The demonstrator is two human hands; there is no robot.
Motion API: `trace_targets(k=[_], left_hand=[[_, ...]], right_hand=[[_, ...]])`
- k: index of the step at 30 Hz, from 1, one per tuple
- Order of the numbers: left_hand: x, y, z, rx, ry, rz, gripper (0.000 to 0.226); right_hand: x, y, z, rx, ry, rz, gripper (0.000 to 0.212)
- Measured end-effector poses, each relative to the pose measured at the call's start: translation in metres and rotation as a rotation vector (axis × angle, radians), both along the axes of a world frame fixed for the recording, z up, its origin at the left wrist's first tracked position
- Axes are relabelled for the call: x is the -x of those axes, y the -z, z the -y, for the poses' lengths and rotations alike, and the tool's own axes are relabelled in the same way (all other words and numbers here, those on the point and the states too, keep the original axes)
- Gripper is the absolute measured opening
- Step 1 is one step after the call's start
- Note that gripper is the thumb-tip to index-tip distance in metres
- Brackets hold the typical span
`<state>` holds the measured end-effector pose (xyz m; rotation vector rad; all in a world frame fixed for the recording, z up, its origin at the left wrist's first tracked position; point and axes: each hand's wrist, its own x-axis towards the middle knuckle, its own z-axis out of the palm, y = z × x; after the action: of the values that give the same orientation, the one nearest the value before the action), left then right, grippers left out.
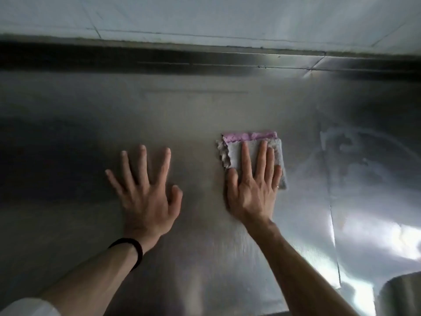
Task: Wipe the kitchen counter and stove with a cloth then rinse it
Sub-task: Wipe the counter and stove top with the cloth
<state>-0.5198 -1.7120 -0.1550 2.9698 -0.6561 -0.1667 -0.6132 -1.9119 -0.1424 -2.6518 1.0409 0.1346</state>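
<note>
A folded grey cloth (pixel 234 153) with a pink edge lies flat on the stainless steel counter (pixel 182 115), right of centre. My right hand (pixel 252 185) presses down on it with straight fingers, covering most of its near half. My left hand (pixel 145 192) is spread flat over the bare steel to the left of the cloth, fingers wide apart, holding nothing. A black band circles my left wrist.
A raised steel backsplash ledge (pixel 205 58) runs along the far edge below a white tiled wall (pixel 205 17). Wet streaks (pixel 355 151) mark the counter to the right. A rounded metal object (pixel 401 295) sits at the bottom right corner.
</note>
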Motion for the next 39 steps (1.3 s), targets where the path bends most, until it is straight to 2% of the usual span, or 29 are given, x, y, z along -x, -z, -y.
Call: trace_targets(k=[6,11,15,21,24,29,35,39], left_hand=[[0.000,-0.002,-0.002,-0.041,0.004,-0.006,0.081],[0.001,-0.005,-0.001,-0.063,-0.001,-0.025,0.085],[-0.001,-0.008,0.002,-0.072,-0.007,-0.047,0.087],[0.000,-0.006,0.001,0.003,-0.035,-0.040,0.086],[0.000,-0.005,0.001,-0.016,-0.032,-0.020,0.089],[0.000,-0.002,-0.001,-0.033,-0.028,-0.011,0.087],[-0.001,-0.004,-0.001,-0.038,-0.010,-0.010,0.093],[0.000,-0.005,-0.001,-0.029,-0.022,-0.013,0.089]], right_hand=[[-0.128,0.008,0.112,-0.004,-0.210,0.020,0.069],[-0.142,0.010,0.120,0.007,-0.219,0.066,0.065],[-0.070,0.000,0.090,0.033,-0.283,0.033,0.062],[0.155,-0.012,-0.009,0.022,-0.253,-0.127,0.059],[0.177,-0.014,-0.025,0.031,-0.224,-0.219,0.058],[0.091,-0.010,0.037,0.000,-0.362,-0.084,0.062],[-0.087,0.002,0.153,-0.006,-0.270,-0.018,0.065],[-0.123,0.004,0.178,-0.028,-0.217,0.003,0.064]])
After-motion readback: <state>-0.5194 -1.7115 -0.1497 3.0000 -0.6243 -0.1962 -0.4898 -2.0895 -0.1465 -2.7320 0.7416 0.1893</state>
